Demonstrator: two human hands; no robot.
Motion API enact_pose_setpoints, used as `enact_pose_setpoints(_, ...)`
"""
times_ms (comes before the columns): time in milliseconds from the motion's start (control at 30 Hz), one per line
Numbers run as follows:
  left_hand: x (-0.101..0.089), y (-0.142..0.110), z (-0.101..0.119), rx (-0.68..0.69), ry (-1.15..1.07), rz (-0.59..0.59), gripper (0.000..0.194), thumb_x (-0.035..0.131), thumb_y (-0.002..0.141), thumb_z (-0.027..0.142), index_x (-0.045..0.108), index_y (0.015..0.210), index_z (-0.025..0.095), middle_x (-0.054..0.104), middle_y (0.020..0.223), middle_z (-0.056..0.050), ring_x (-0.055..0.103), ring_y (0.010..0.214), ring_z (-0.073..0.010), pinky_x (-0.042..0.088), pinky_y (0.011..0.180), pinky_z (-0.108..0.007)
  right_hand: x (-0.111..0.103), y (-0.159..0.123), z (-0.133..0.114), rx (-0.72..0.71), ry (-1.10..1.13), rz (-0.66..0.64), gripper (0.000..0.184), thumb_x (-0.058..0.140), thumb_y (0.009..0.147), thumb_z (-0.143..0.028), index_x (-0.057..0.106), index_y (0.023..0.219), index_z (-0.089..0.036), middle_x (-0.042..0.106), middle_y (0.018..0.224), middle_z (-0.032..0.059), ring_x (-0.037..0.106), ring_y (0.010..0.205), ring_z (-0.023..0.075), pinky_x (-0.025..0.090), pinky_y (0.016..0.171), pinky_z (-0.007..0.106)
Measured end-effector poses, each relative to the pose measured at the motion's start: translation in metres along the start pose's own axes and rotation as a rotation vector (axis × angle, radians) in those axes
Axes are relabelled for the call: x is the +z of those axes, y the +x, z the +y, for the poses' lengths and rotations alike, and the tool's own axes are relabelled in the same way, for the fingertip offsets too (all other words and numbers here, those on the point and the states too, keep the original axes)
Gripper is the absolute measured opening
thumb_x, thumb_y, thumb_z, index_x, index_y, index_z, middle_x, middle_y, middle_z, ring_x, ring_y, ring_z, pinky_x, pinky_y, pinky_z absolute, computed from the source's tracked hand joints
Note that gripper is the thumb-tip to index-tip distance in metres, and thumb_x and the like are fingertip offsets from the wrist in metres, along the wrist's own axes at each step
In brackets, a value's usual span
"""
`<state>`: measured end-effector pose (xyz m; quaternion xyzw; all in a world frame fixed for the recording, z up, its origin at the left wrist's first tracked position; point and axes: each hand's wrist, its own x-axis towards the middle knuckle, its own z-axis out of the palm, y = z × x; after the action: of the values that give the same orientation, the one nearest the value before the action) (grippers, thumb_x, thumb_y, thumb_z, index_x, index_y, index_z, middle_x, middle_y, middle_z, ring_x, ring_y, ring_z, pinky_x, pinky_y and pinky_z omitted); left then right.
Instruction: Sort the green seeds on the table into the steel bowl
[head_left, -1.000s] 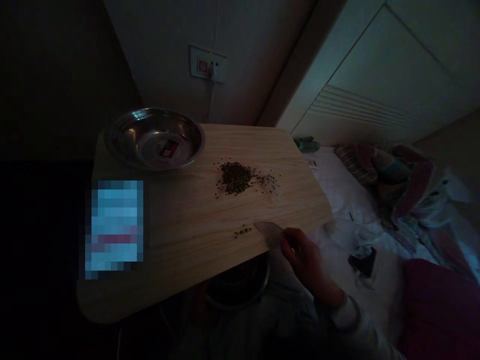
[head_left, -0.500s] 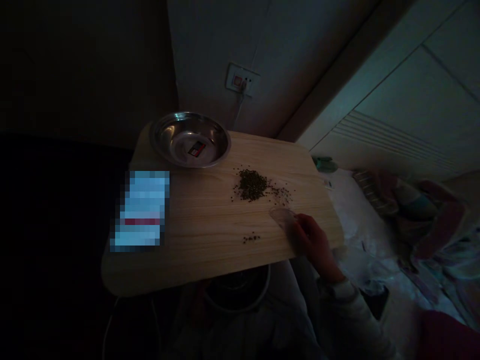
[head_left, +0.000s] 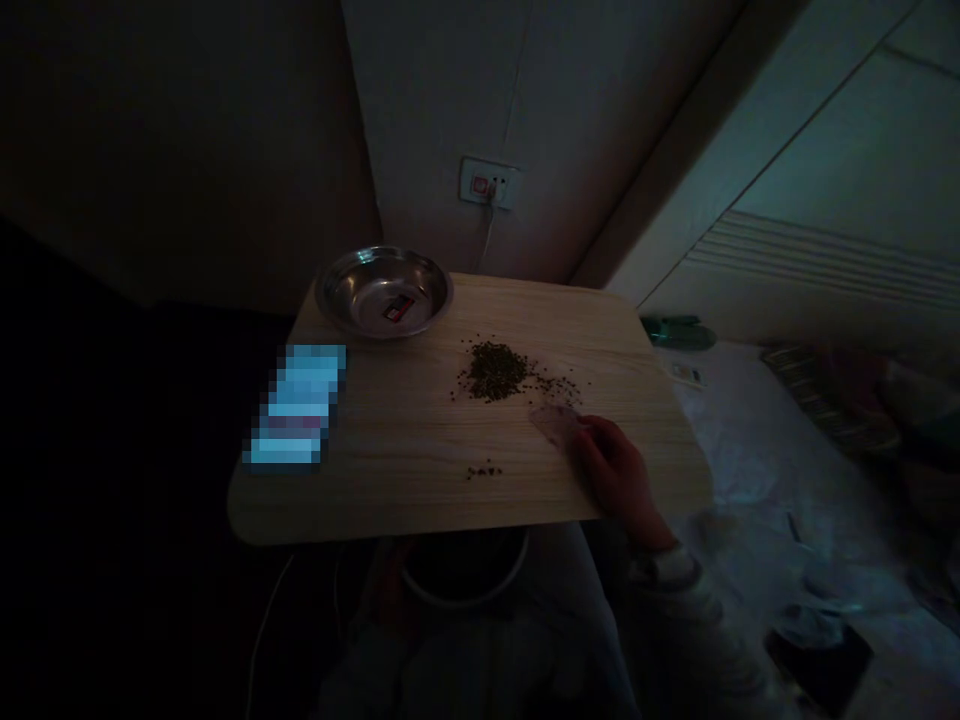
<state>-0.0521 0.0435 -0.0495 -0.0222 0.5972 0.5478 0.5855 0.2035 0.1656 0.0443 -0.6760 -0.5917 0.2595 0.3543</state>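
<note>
holding a thin see-through piece (head_left: 553,424) pinched between thumb and fingers, the right hand (head_left: 616,470) is over the right part of the wooden tabletop (head_left: 397,430), the wrist reaching in past the near edge. a second ago that piece was down by the small cluster of grains (head_left: 484,471) at the near edge; now it lies farther up the board, its far edge just beside the scattered grains (head_left: 559,388), though whether it touches them is too dim to tell. that shift puts the work close to the loose fringe of the main pile (head_left: 495,370), which sits near the middle of the board, dark and heaped, while the small cluster remains apart, nearer the front, and looks ungathered. under the near edge is a dark bowl (head_left: 466,602) with a pale rim, and the dim reddish shape at its side appears to be the left hand (head_left: 393,582); what its fingers are doing cannot be made out. a shiny metal basin (head_left: 365,300) stands at the far left corner, with a glowing blurred-out rectangle (head_left: 298,405) in front of it
</note>
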Motion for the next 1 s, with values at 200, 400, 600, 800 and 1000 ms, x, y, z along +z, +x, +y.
enact_pose_setpoints(200, 0.033, -0.016, 0.006, -0.132, -0.046, 0.129, 0.014, 0.058, 0.066, 0.010, 0.065, 0.062, 0.022, 0.074, 0.075, -0.007, 0.046, 0.122, -0.0268, 0.034, 0.103, -0.043, -0.004, -0.002, 0.004, 0.005, 0.175, -0.005, 0.037, 0.051, 0.079, -0.046, 0.060, 0.099, -0.017, 0.063, 0.071, 0.0025, 0.055, 0.062, 0.0147, 0.044, 0.058, 0.028)
enact_pose_setpoints(400, 0.052, -0.046, 0.009, -0.139, -0.028, 0.112, 0.012, 0.057, 0.065, 0.013, 0.066, 0.068, 0.021, 0.074, 0.073, -0.006, 0.057, 0.111, -0.0258, 0.042, 0.097, -0.041, -0.007, -0.003, 0.007, -0.049, 0.248, -0.025, 0.034, 0.051, 0.079, -0.045, 0.061, 0.097, -0.018, 0.064, 0.074, 0.0034, 0.056, 0.065, 0.0151, 0.045, 0.059, 0.028)
enact_pose_setpoints(600, 0.056, -0.060, 0.014, -0.264, -0.065, 0.082, 0.010, 0.058, 0.069, 0.016, 0.067, 0.068, 0.019, 0.073, 0.070, -0.009, 0.061, 0.105, -0.0282, 0.046, 0.092, -0.042, -0.008, -0.004, 0.006, -0.071, 0.245, -0.065, 0.034, 0.050, 0.078, -0.044, 0.061, 0.097, -0.017, 0.063, 0.070, 0.0024, 0.055, 0.062, 0.0151, 0.044, 0.058, 0.028)
enact_pose_setpoints(800, 0.045, -0.067, 0.007, -0.263, 0.008, 0.111, 0.016, 0.057, 0.068, 0.014, 0.063, 0.056, 0.022, 0.070, 0.059, -0.006, 0.065, 0.096, -0.0292, 0.048, 0.089, -0.044, -0.007, -0.003, 0.006, -0.023, 0.272, -0.036, 0.034, 0.052, 0.076, -0.045, 0.061, 0.095, -0.018, 0.060, 0.068, 0.0011, 0.053, 0.061, 0.0146, 0.043, 0.059, 0.028)
enact_pose_setpoints(1000, 0.027, -0.058, -0.009, -0.279, 0.051, 0.058, 0.012, 0.058, 0.067, 0.016, 0.063, 0.057, 0.021, 0.071, 0.064, -0.008, 0.061, 0.103, -0.0315, 0.045, 0.092, -0.045, -0.005, -0.003, 0.009, -0.034, 0.348, 0.004, 0.032, 0.051, 0.077, -0.043, 0.060, 0.096, -0.019, 0.059, 0.070, 0.0007, 0.052, 0.064, 0.0144, 0.043, 0.062, 0.028)
